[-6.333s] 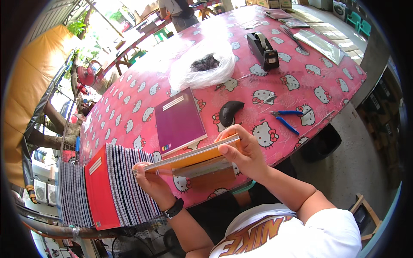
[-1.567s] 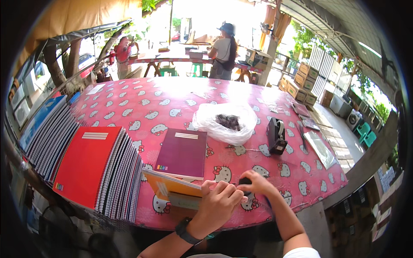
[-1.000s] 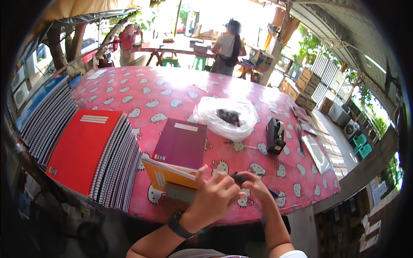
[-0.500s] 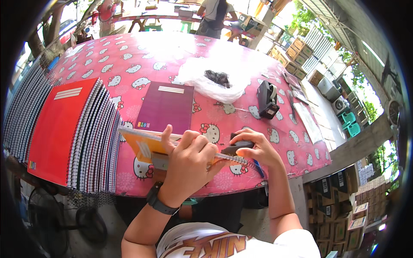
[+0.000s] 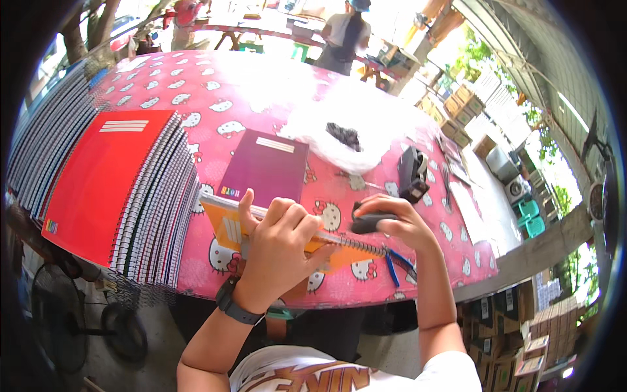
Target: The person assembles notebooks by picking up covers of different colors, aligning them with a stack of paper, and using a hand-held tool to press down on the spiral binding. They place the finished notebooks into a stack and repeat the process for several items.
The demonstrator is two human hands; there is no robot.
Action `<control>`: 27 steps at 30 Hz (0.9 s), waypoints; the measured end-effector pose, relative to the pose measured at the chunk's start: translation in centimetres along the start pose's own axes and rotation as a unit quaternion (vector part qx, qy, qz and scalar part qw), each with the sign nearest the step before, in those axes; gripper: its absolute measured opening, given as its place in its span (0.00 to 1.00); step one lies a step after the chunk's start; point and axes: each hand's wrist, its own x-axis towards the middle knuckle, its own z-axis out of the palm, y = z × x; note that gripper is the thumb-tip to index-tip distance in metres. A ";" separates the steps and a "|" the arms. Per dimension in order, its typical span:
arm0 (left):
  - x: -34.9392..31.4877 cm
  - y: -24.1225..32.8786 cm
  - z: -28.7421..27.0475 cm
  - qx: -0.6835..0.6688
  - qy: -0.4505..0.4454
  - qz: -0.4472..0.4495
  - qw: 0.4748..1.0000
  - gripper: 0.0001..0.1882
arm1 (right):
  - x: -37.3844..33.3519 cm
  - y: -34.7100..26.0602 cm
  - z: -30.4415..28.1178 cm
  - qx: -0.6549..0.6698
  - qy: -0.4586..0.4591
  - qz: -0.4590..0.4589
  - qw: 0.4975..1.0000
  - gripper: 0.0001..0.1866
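Observation:
My left hand [image 5: 281, 245] is closed around an orange spiral notebook [image 5: 226, 225], held tilted on its edge above the table. The coil end of the notebook points to the right. In my right hand [image 5: 401, 222] is a small black rounded object [image 5: 367, 223], gripped between thumb and fingers just above the coil; its kind is not clear. Blue-handled pliers [image 5: 392, 269] lie below the right hand, partly hidden by the notebook's coil and the wrist. Flat on the table just beyond the left hand lies a purple notebook [image 5: 264, 166].
Tall stacks of spiral notebooks [image 5: 153, 209] stand at the left, a red notebook [image 5: 101, 176] on top. Farther out are a plastic bag [image 5: 317, 147] with black pieces and a black tape dispenser [image 5: 413, 175]. A person [image 5: 341, 39] stands beyond the pink table [image 5: 196, 264].
The black object in my right hand has lifted slightly off the notebook's coil end. More of the blue pliers shows. The whole view has shifted a little; the left hand keeps its hold.

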 end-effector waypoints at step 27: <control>0.3 -1.9 -1.7 -0.012 -0.010 -0.041 0.999 0.41 | 5.2 0.3 2.3 -0.122 -0.041 -0.010 0.992 0.29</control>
